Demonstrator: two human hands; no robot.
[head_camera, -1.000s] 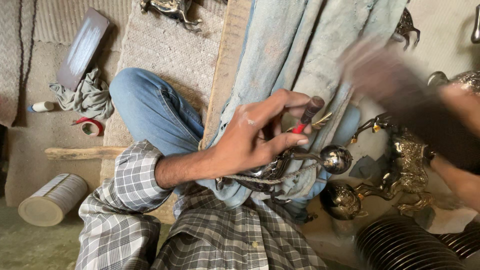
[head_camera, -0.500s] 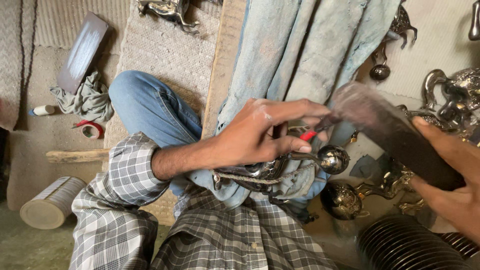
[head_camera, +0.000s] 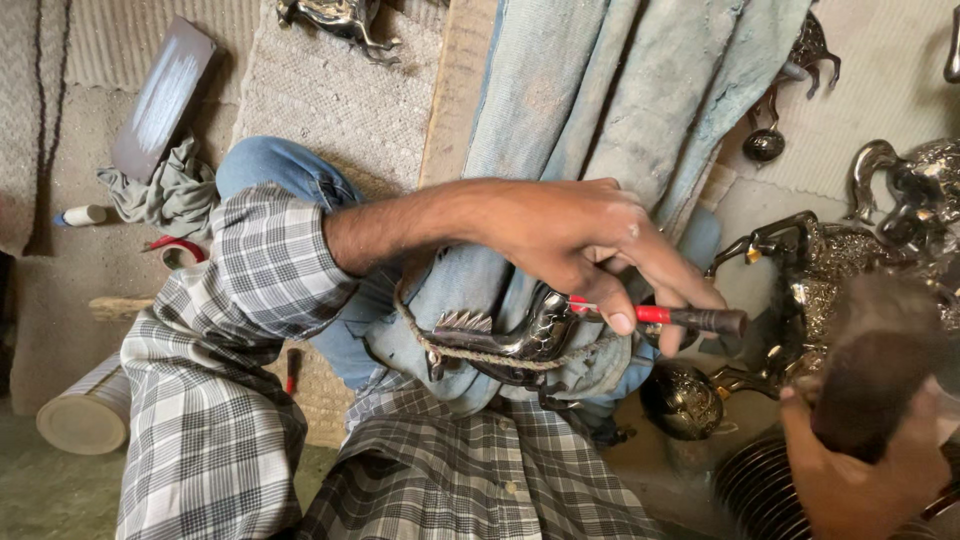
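Note:
My left hand (head_camera: 580, 235) is shut on a thin punch with a red and dark shaft (head_camera: 690, 318), fingers pinching it near the tip. The tip rests on a shiny dark metal animal figurine (head_camera: 510, 345) that lies on my lap. A rope (head_camera: 420, 335) is bound around the figurine, over a blue-grey cloth (head_camera: 600, 90). My right hand (head_camera: 860, 480) is at the lower right, gripping a dark, blurred wooden block (head_camera: 875, 375) to the right of the punch's end.
Ornate metal horse figurines (head_camera: 800, 260) and a round metal ornament (head_camera: 683, 400) crowd the right side. Below them lies a stack of dark ribbed discs (head_camera: 750, 490). A white cylinder (head_camera: 85, 420), a grey rag (head_camera: 165, 195) and a dark board (head_camera: 160, 95) lie at the left.
My right hand with the dark block has swung from the upper right down to the lower right. My left hand has stayed on the punch and figurine, sitting a little further right in view.

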